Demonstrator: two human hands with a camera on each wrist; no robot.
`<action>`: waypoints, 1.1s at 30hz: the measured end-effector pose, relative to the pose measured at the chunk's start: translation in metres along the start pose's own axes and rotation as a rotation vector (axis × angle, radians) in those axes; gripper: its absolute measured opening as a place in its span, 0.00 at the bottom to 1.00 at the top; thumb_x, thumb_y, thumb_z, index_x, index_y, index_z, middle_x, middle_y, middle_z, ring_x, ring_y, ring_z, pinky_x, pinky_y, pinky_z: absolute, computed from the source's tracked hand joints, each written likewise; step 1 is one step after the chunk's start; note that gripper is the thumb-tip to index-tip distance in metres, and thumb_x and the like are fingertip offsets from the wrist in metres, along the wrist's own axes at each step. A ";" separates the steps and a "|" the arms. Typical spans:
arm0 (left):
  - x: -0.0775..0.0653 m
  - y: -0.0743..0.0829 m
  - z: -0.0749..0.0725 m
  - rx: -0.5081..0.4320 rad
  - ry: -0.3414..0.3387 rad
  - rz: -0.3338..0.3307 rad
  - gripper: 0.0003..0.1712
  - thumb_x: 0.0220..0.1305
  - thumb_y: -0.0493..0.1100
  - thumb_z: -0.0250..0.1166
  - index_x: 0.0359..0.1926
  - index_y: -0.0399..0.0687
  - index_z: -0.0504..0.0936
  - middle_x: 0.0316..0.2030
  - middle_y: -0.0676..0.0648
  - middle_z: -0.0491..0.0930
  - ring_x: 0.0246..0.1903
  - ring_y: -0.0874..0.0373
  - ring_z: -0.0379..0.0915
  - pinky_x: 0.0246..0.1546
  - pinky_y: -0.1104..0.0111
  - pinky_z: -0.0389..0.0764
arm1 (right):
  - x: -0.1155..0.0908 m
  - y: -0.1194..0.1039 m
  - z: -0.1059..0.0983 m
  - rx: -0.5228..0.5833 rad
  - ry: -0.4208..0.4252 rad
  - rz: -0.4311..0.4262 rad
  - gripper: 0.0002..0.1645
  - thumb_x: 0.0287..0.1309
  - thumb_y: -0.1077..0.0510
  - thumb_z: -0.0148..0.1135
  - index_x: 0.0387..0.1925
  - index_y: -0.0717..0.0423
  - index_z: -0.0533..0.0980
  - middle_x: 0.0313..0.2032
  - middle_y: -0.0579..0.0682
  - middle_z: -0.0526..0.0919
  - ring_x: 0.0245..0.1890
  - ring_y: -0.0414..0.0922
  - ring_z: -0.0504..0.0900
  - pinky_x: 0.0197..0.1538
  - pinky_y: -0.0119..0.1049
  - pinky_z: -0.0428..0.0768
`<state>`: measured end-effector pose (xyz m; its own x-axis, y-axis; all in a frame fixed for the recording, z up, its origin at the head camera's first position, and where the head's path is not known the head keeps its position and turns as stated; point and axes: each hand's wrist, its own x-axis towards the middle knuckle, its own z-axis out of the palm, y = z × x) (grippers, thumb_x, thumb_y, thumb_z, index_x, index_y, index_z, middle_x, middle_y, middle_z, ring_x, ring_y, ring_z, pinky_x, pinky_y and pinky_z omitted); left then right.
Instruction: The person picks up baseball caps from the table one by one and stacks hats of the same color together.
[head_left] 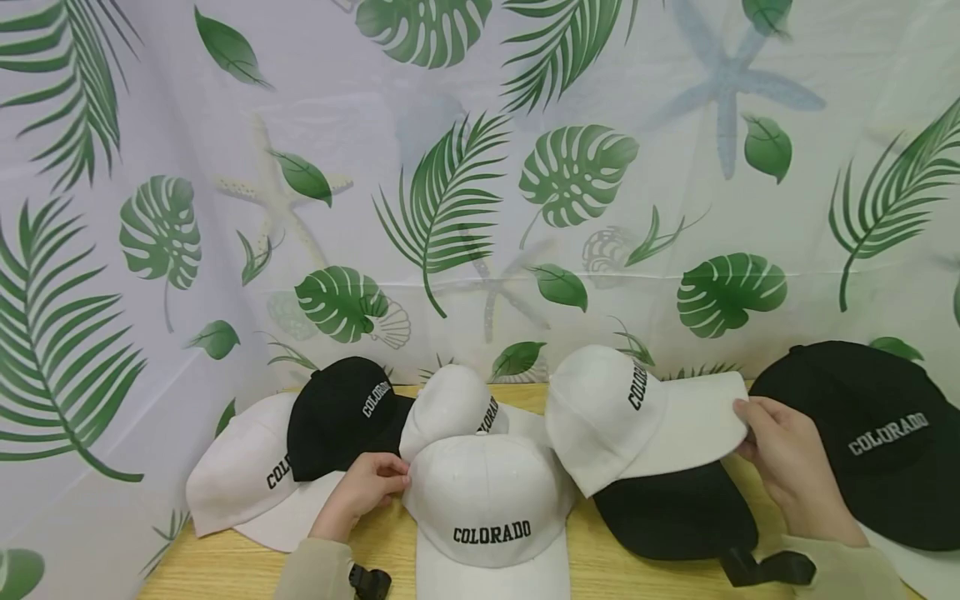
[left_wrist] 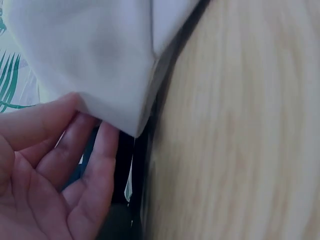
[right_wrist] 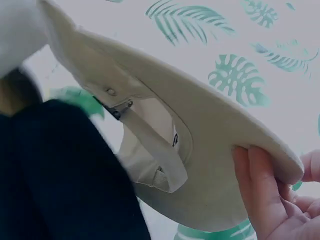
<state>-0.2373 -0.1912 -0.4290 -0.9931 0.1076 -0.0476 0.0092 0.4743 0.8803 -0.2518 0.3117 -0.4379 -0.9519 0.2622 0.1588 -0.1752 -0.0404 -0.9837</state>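
My right hand (head_left: 787,462) pinches the brim of a white baseball cap (head_left: 600,425) marked COLORADO, tilted with its brim to the right. The right wrist view shows the underside of the brim (right_wrist: 215,135) and the back strap (right_wrist: 159,145), with the fingers (right_wrist: 262,185) beneath the brim. A black cap (head_left: 678,512) lies under it, partly hidden. My left hand (head_left: 365,492) pinches the left lower edge of another white baseball cap (head_left: 450,475) at front centre, its brim towards me. In the left wrist view the thumb lies outside that edge and fingers underneath.
To the left, a black cap (head_left: 330,425) overlaps a pale cap (head_left: 232,467). A white cap (head_left: 450,396) stands behind the front one. At far right a large black cap (head_left: 832,400) sits over a white brim. A leaf-print cloth (head_left: 480,208) backs the wooden table (head_left: 225,575).
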 end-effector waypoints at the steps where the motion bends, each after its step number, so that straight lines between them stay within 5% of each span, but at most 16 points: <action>1: 0.000 0.000 0.001 0.000 0.012 -0.006 0.03 0.51 0.30 0.62 0.30 0.35 0.79 0.24 0.49 0.74 0.25 0.58 0.67 0.23 0.67 0.71 | -0.009 -0.014 0.006 0.032 -0.017 -0.002 0.19 0.57 0.50 0.56 0.42 0.62 0.72 0.37 0.50 0.73 0.31 0.38 0.76 0.30 0.31 0.77; 4: 0.001 0.002 0.001 0.004 0.029 -0.019 0.03 0.52 0.31 0.62 0.30 0.36 0.79 0.24 0.49 0.74 0.26 0.58 0.67 0.24 0.67 0.71 | -0.037 -0.058 0.030 0.131 -0.058 -0.006 0.07 0.59 0.56 0.53 0.33 0.54 0.75 0.33 0.46 0.73 0.29 0.36 0.76 0.29 0.28 0.76; 7: 0.001 0.005 0.001 0.012 0.030 -0.015 0.04 0.53 0.33 0.62 0.32 0.37 0.79 0.26 0.49 0.74 0.27 0.57 0.66 0.24 0.67 0.71 | -0.057 -0.089 0.049 0.198 -0.078 -0.017 0.08 0.61 0.60 0.49 0.30 0.51 0.75 0.31 0.45 0.74 0.27 0.36 0.75 0.28 0.27 0.75; 13: -0.003 0.023 0.000 0.080 0.108 0.070 0.04 0.56 0.35 0.61 0.33 0.39 0.79 0.28 0.49 0.75 0.29 0.57 0.67 0.28 0.68 0.72 | -0.058 -0.087 0.061 0.250 -0.122 -0.090 0.07 0.60 0.61 0.50 0.31 0.55 0.76 0.31 0.46 0.74 0.27 0.37 0.76 0.28 0.27 0.75; 19: -0.017 0.056 0.007 0.076 0.157 0.158 0.06 0.58 0.38 0.58 0.36 0.40 0.77 0.31 0.47 0.74 0.30 0.56 0.68 0.28 0.67 0.72 | -0.079 -0.110 0.087 0.287 -0.162 -0.080 0.08 0.61 0.61 0.49 0.31 0.55 0.75 0.35 0.47 0.72 0.29 0.38 0.76 0.31 0.29 0.76; 22: -0.025 0.072 0.014 0.053 0.087 0.239 0.09 0.59 0.40 0.58 0.39 0.40 0.77 0.36 0.46 0.75 0.36 0.53 0.71 0.33 0.64 0.73 | -0.082 -0.109 0.094 0.313 -0.195 -0.085 0.07 0.61 0.61 0.49 0.33 0.56 0.75 0.37 0.49 0.71 0.31 0.39 0.76 0.32 0.29 0.76; 26: -0.035 0.088 0.025 -0.041 -0.121 0.352 0.15 0.59 0.42 0.59 0.44 0.38 0.74 0.42 0.44 0.75 0.43 0.51 0.71 0.39 0.64 0.72 | -0.085 -0.106 0.101 0.384 -0.248 -0.082 0.08 0.62 0.62 0.47 0.35 0.57 0.74 0.38 0.50 0.71 0.33 0.40 0.77 0.34 0.31 0.76; 30: -0.042 0.099 0.036 -0.252 -0.303 0.362 0.22 0.58 0.40 0.60 0.51 0.32 0.68 0.44 0.41 0.73 0.44 0.53 0.71 0.42 0.67 0.72 | -0.086 -0.102 0.107 0.401 -0.293 -0.072 0.09 0.63 0.62 0.45 0.37 0.57 0.74 0.37 0.50 0.72 0.33 0.40 0.77 0.34 0.31 0.76; 33: -0.046 0.104 0.044 -0.388 -0.354 0.342 0.26 0.57 0.37 0.60 0.53 0.28 0.63 0.43 0.42 0.71 0.41 0.56 0.71 0.41 0.70 0.72 | -0.087 -0.099 0.112 0.381 -0.319 -0.074 0.09 0.64 0.62 0.45 0.37 0.58 0.73 0.36 0.50 0.73 0.33 0.40 0.77 0.34 0.31 0.76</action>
<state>-0.1855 -0.1087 -0.3563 -0.8418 0.5114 0.1728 0.2109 0.0170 0.9774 -0.1799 0.1852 -0.3447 -0.9525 -0.0276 0.3034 -0.2680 -0.3977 -0.8775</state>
